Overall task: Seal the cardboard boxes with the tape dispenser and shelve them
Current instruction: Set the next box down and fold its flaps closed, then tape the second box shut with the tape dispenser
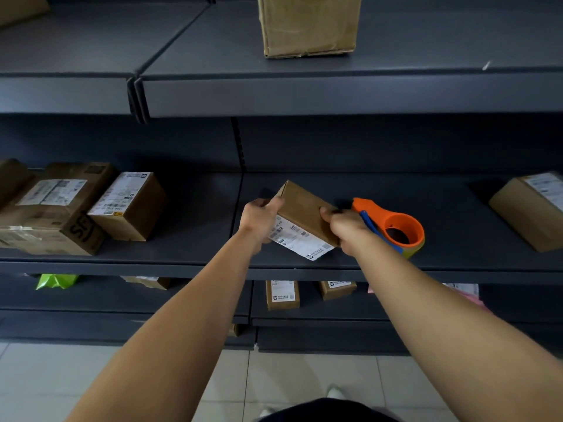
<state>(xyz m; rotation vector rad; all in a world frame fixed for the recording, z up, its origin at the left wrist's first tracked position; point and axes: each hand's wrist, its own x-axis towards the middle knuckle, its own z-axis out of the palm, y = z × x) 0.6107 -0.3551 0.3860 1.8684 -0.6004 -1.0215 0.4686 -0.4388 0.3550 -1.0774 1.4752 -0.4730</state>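
A small cardboard box (pixel 304 213) with a white shipping label on its near face is tilted just above the middle shelf (pixel 198 239). My left hand (pixel 259 219) grips its left end, thumb on top. My right hand (pixel 347 226) grips its right end. An orange tape dispenser (pixel 396 226) with a blue handle lies on the shelf right behind my right hand; whether that hand touches it I cannot tell.
Stacked labelled boxes (pixel 61 205) fill the shelf's left end, and another box (pixel 533 208) sits at its right. A tall box (pixel 307 25) stands on the upper shelf. Small parcels (pixel 281 295) and a green bag (pixel 56 281) lie on the lower shelf.
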